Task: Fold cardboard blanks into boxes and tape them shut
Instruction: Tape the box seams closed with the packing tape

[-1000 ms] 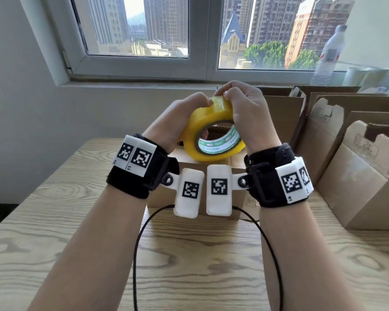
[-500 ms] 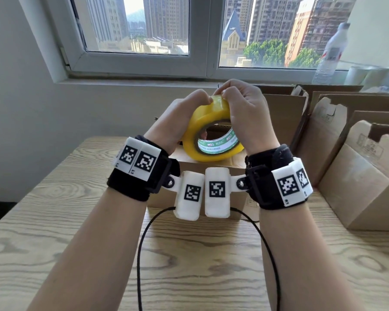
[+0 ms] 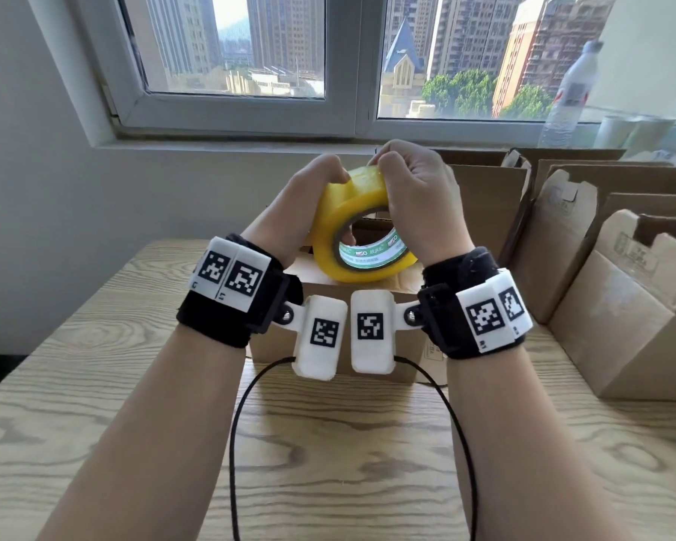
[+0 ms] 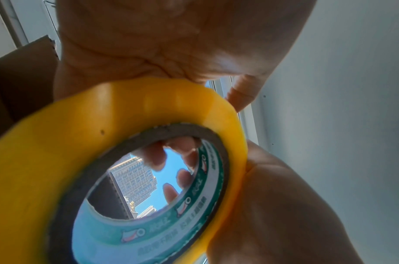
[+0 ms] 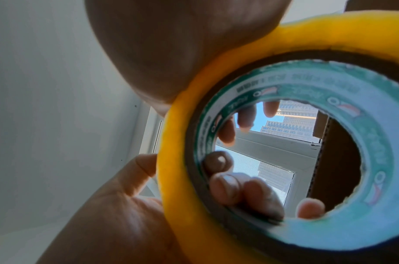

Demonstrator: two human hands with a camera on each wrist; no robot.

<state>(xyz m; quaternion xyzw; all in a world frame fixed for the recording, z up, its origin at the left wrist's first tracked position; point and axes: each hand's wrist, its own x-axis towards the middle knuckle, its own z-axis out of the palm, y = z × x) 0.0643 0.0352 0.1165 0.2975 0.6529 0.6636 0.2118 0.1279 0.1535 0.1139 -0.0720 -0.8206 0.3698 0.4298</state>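
A yellow tape roll [image 3: 344,216] with a green-and-white core label is held up between both hands, above a closed cardboard box [image 3: 270,353] on the wooden table [image 3: 94,384]. My left hand [image 3: 301,205] grips the roll's left side, and fingers [image 4: 157,157] reach into the core. My right hand [image 3: 406,181] curls over the roll's top right edge, fingertips hidden behind it. Both wrist views are filled by the roll [image 4: 58,151] [image 5: 178,160] and palms. No loose tape end shows.
Several folded cardboard boxes [image 3: 621,326] with open tops stand along the right side and back of the table. A plastic bottle [image 3: 570,91] and paper cups [image 3: 633,130] sit on the window sill. Black cables [image 3: 235,443] hang from both wrists over the near table.
Both hands keep their hold on the roll. Hands and roll have drifted slightly left and up; the fingers have shifted only a little on the top edge.
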